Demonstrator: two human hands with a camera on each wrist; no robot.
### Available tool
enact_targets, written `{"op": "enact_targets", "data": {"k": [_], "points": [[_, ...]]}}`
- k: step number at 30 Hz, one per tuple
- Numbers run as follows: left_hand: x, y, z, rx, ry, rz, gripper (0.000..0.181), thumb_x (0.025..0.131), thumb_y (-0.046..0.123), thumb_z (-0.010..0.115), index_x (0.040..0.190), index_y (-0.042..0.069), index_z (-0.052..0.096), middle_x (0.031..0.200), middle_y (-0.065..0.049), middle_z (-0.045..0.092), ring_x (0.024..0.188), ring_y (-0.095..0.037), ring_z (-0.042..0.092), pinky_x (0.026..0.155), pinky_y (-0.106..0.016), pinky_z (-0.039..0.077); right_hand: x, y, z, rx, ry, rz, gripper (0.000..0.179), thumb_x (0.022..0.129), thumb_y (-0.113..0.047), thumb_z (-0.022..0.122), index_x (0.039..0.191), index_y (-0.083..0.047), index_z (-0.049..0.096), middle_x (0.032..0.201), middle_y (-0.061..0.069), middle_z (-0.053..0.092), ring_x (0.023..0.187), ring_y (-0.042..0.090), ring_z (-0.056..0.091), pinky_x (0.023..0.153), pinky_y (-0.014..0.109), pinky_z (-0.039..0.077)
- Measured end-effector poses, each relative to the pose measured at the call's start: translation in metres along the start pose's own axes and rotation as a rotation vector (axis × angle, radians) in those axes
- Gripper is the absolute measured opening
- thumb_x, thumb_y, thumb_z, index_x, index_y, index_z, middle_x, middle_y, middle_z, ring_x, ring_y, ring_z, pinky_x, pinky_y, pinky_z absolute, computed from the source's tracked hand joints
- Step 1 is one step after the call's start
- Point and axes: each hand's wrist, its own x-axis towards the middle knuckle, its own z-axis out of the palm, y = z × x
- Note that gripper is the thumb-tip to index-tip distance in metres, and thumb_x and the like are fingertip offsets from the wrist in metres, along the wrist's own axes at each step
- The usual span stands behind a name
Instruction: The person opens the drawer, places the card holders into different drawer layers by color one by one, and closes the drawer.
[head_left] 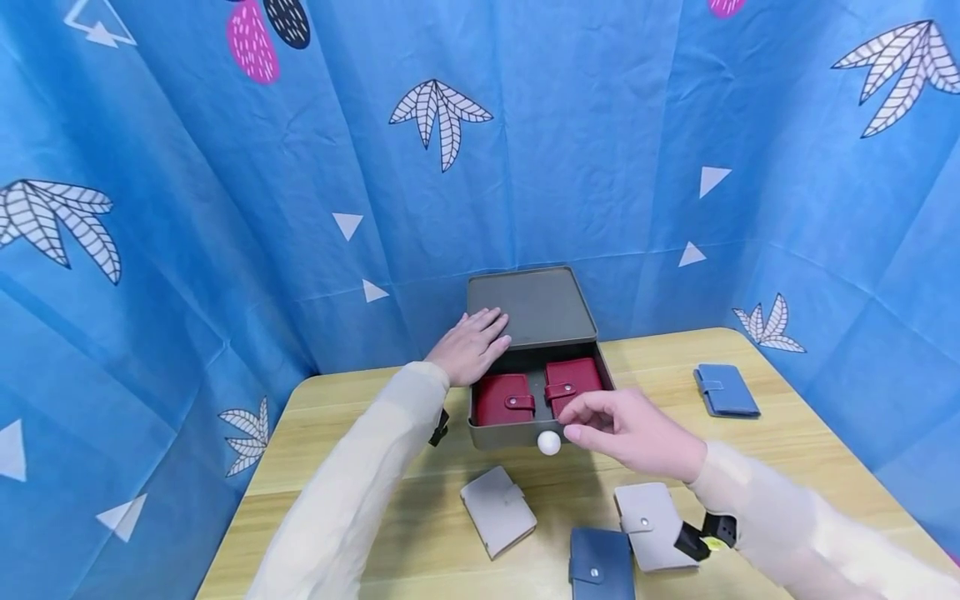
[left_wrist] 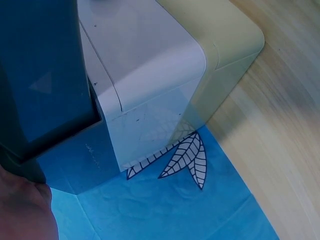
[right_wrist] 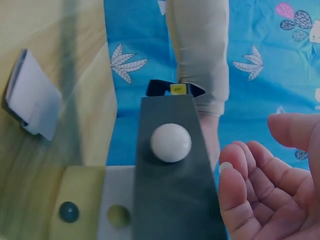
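Observation:
A dark grey drawer (head_left: pixel 504 437) stands pulled out from the top of a small drawer cabinet (head_left: pixel 528 304). Inside it lie two red snap wallets, one at the left (head_left: pixel 498 398) and one at the right (head_left: pixel 573 375). My left hand (head_left: pixel 472 343) rests on the cabinet's left top edge, fingers extended; its wrist view shows only part of the hand (left_wrist: pixel 25 210). Just right of the drawer's round white knob (head_left: pixel 549 442) hovers my right hand (head_left: pixel 633 429), fingers loosely bent and thumb apart. Nothing sits between them in the right wrist view (right_wrist: pixel 270 190).
Lower white (right_wrist: pixel 117 180) and yellow (right_wrist: pixel 80 185) drawers lie under the grey one. On the wooden table are a light grey wallet (head_left: pixel 498 510), a second grey wallet (head_left: pixel 652 508), a dark blue wallet (head_left: pixel 603 558) and a blue wallet (head_left: pixel 727 390). A patterned blue curtain (head_left: pixel 562 167) hangs behind.

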Motion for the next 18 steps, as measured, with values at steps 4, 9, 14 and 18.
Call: {"op": "enact_targets", "data": {"k": [4, 9, 14, 18], "points": [[-0.001, 0.001, -0.001, 0.001, 0.001, -0.001, 0.061, 0.103, 0.051, 0.02, 0.154, 0.018, 0.022, 0.16, -0.002, 0.016, 0.147, -0.019, 0.008, 0.118, -0.038, 0.003, -0.008, 0.009, 0.004, 0.0, 0.001, 0.034, 0.024, 0.094, -0.03, 0.063, 0.106, -0.009, 0.069, 0.088, -0.006, 0.067, 0.077, 0.012, 0.063, 0.066, 0.028, 0.053], [-0.001, 0.002, -0.002, 0.0, -0.006, 0.0, 0.06, 0.103, 0.051, 0.019, 0.154, 0.018, 0.021, 0.16, -0.002, 0.016, 0.147, -0.019, 0.008, 0.118, -0.038, 0.004, -0.013, 0.02, 0.012, 0.029, -0.023, 0.048, 0.021, 0.095, -0.03, 0.061, 0.105, -0.014, 0.069, 0.084, -0.006, 0.067, 0.074, 0.014, 0.064, 0.064, 0.028, 0.053], [-0.001, 0.001, -0.002, -0.011, -0.011, -0.002, 0.061, 0.103, 0.052, 0.019, 0.154, 0.019, 0.021, 0.16, -0.001, 0.015, 0.147, -0.019, 0.007, 0.118, -0.038, 0.003, -0.016, 0.028, 0.023, 0.078, -0.065, 0.049, 0.02, 0.096, -0.03, 0.06, 0.106, -0.015, 0.069, 0.082, -0.006, 0.068, 0.07, 0.016, 0.065, 0.063, 0.029, 0.054], [0.001, -0.002, 0.002, -0.015, 0.001, 0.006, 0.062, 0.102, 0.053, 0.018, 0.154, 0.019, 0.021, 0.16, -0.002, 0.015, 0.147, -0.019, 0.007, 0.118, -0.039, 0.003, -0.018, 0.036, 0.034, 0.109, -0.086, 0.061, 0.02, 0.096, -0.029, 0.06, 0.106, -0.014, 0.069, 0.085, -0.006, 0.069, 0.07, 0.013, 0.066, 0.065, 0.029, 0.055]]}}
